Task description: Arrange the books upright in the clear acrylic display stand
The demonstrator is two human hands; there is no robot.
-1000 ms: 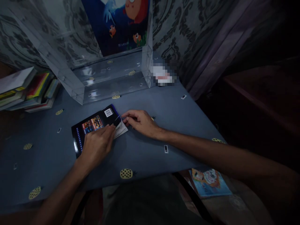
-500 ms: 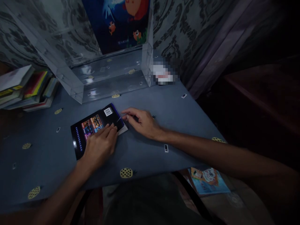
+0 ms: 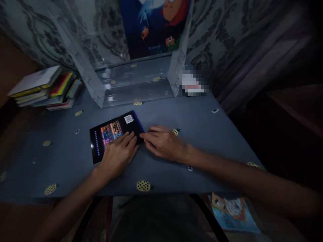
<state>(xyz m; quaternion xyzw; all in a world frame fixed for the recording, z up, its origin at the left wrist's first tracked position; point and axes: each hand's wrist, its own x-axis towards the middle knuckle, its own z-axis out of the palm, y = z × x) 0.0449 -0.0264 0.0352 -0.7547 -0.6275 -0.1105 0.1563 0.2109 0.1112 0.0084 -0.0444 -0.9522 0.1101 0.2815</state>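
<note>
A thin book (image 3: 96, 143) lies on the table, its black glossy cover up, with a white barcode, several small coloured pictures and a blue strip along one edge. Flat across the cover's lower right part rests my left hand (image 3: 117, 151), fingers stretched out and holding nothing. My right hand (image 3: 164, 143) is at the book's right corner, its fingers drawn together in a pinch on the edge. The fingertips partly hide that corner.
A clear acrylic rack (image 3: 101, 95) stands behind the book, with a blue fish picture book (image 3: 156, 43) upright in it. Stacked books (image 3: 37, 82) sit at the left. A blurred white item (image 3: 193, 84) lies right of the rack. Below the table is another colourful book (image 3: 234, 215).
My right hand has closed its fingers at the book's corner, where pale pages showed before. My left hand stays on the cover. The whole view has shifted rightward.
</note>
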